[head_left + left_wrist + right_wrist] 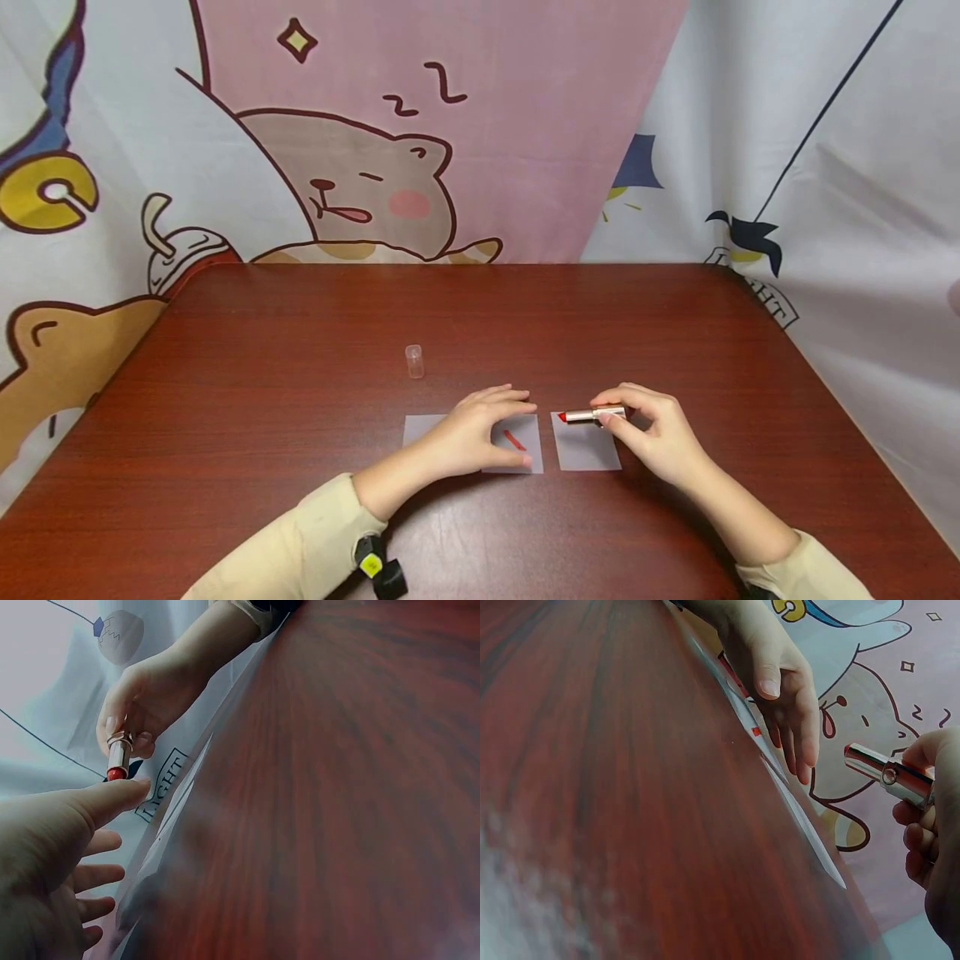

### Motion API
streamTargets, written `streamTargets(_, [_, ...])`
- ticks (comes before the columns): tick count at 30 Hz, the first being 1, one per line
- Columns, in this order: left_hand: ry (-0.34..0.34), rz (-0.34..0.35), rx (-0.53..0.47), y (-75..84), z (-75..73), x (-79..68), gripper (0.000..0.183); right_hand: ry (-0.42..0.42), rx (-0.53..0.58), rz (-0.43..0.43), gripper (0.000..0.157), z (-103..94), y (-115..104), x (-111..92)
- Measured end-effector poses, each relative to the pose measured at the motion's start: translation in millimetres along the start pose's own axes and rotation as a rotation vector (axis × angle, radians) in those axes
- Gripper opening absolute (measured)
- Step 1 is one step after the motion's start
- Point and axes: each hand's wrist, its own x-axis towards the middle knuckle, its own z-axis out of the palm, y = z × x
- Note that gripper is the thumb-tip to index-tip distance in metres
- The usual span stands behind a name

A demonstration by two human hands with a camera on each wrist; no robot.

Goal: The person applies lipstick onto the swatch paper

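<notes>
My right hand (660, 429) pinches an uncapped lipstick (611, 413), its red tip (563, 417) pointing left over a small white paper (585, 450). The same lipstick (866, 762) shows in the right wrist view, raised off the table. Over the paper (532, 433) on the left hovers my left hand (472, 433), fingers and thumb spread with nothing between them. A short red streak (514, 440) marks that paper. The hand and forearm hide its middle, so I cannot tell whether it is one sheet or two.
A clear plastic cap (415, 362) stands on the brown wooden table (300, 333), beyond the papers and to the left. Behind the table's far edge hangs a cartoon-printed curtain (525, 167).
</notes>
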Motion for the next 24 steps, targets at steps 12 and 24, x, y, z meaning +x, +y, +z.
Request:
streamTargets(12, [-0.019, -0.021, 0.029, 10.9, 7.9, 11.4, 0.064, 0.028, -0.061, 0.014, 0.029, -10.8, 9.6, -6.9])
streamTargets(24, [-0.033, -0.020, 0.072, 18.7, 15.0, 24.6, 0.064, 0.026, -0.085, -0.001, 0.030, -18.2, 13.8, -10.3])
